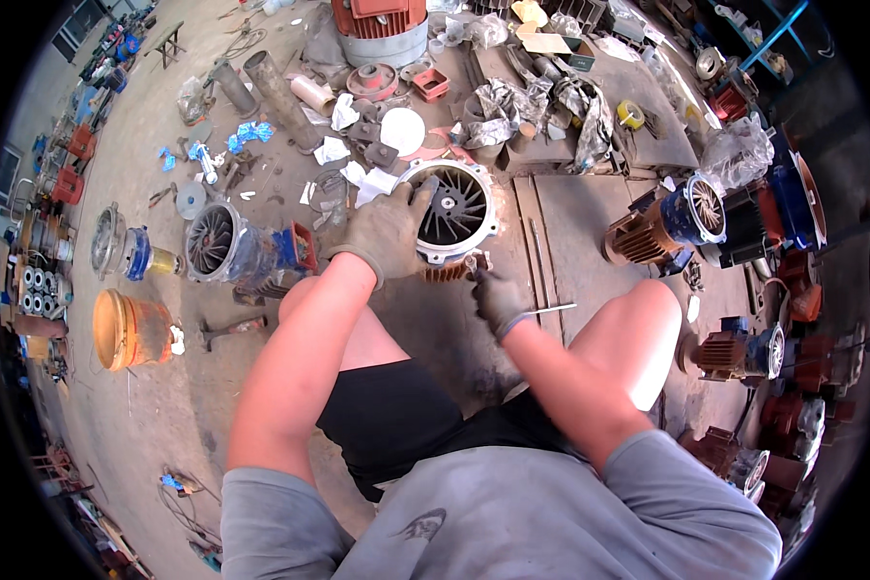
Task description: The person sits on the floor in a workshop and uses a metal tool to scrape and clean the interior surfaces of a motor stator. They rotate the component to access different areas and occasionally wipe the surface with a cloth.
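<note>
In front of me stands a motor with brown cooling fins, its round silver housing facing up. A dark bladed impeller sits inside the ring. My left hand, in a grey work glove, grips the housing's left rim, fingers reaching over the edge. My right hand, gloved too, is closed round a metal tool below the near rim. The tool's thin bright bar sticks out to the right; its working end by the fins is too small to make out.
Left of me lie another impeller motor, a hammer and an orange bucket. More motors line the right side. Long metal rods lie right of my work. Plastic bags and scrap crowd the far side.
</note>
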`<move>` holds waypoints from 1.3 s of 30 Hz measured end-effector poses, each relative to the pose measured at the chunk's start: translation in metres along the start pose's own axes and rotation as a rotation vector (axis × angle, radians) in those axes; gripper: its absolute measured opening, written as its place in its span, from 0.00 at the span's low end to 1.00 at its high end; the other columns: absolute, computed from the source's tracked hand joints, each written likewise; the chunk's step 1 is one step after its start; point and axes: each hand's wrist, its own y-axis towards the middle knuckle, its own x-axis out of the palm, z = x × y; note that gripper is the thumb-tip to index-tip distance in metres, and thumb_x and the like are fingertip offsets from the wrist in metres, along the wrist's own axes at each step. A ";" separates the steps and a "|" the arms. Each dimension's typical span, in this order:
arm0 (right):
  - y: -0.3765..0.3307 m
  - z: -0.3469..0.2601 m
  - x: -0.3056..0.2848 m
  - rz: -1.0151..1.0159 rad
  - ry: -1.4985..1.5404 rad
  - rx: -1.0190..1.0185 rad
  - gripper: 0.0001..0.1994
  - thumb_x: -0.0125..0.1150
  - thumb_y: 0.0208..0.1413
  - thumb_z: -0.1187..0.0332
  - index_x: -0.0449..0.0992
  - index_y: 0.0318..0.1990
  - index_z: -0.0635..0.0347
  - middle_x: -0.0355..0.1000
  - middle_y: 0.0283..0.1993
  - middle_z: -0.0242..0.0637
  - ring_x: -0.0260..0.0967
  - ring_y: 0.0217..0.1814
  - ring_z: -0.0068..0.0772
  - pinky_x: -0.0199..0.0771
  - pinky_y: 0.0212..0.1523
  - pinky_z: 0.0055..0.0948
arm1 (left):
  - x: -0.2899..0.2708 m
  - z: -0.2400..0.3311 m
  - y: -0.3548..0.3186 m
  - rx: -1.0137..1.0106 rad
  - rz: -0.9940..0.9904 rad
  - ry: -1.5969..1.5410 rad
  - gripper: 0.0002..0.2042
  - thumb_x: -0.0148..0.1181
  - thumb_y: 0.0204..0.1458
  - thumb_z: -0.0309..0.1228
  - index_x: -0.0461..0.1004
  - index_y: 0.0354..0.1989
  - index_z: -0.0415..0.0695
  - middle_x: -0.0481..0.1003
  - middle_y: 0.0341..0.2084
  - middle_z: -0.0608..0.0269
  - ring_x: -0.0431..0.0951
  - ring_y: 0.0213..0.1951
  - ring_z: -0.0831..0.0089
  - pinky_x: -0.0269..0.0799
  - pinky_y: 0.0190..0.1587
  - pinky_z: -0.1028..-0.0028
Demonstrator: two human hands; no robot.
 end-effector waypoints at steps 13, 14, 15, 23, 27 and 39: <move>0.022 -0.058 -0.053 -0.339 -0.808 -0.322 0.25 0.52 0.77 0.47 0.90 0.48 0.55 0.85 0.37 0.41 0.80 0.32 0.35 0.80 0.37 0.40 | 0.000 0.004 -0.001 0.024 0.089 0.192 0.50 0.66 0.58 0.56 0.53 0.85 0.44 0.74 0.59 0.51 0.81 0.55 0.55 0.77 0.59 0.60; 0.026 -0.067 -0.054 -0.362 -0.824 -0.260 0.25 0.52 0.76 0.46 0.90 0.47 0.55 0.84 0.36 0.40 0.79 0.31 0.34 0.79 0.35 0.39 | -0.001 0.006 -0.002 0.019 0.119 0.217 0.51 0.67 0.58 0.56 0.53 0.85 0.44 0.74 0.59 0.51 0.80 0.56 0.55 0.75 0.60 0.60; 0.025 -0.078 -0.052 -0.388 -0.837 -0.196 0.25 0.53 0.75 0.46 0.90 0.47 0.55 0.82 0.34 0.39 0.78 0.29 0.32 0.77 0.32 0.37 | 0.000 0.004 -0.002 0.010 0.133 0.220 0.51 0.67 0.58 0.57 0.53 0.85 0.44 0.74 0.59 0.51 0.80 0.56 0.55 0.74 0.61 0.60; 0.023 0.035 0.011 0.186 -0.281 -0.368 0.21 0.57 0.75 0.52 0.86 0.53 0.61 0.84 0.42 0.58 0.83 0.50 0.62 0.81 0.53 0.49 | 0.014 0.002 0.013 0.003 0.092 0.101 0.61 0.68 0.54 0.69 0.52 0.83 0.33 0.72 0.61 0.43 0.84 0.53 0.51 0.80 0.59 0.59; 0.009 0.034 0.013 0.066 -0.177 -0.198 0.21 0.55 0.76 0.52 0.86 0.52 0.60 0.85 0.46 0.58 0.83 0.54 0.61 0.80 0.57 0.50 | 0.010 0.000 0.008 0.019 0.046 0.141 0.62 0.68 0.53 0.70 0.51 0.84 0.35 0.71 0.63 0.44 0.84 0.53 0.52 0.80 0.59 0.59; 0.026 -0.092 -0.058 -0.482 -0.981 -0.226 0.21 0.56 0.74 0.50 0.89 0.51 0.57 0.85 0.39 0.37 0.81 0.36 0.33 0.82 0.44 0.36 | 0.030 -0.015 0.015 0.143 0.158 0.024 0.60 0.75 0.48 0.64 0.56 0.82 0.35 0.62 0.76 0.37 0.73 0.70 0.43 0.68 0.73 0.50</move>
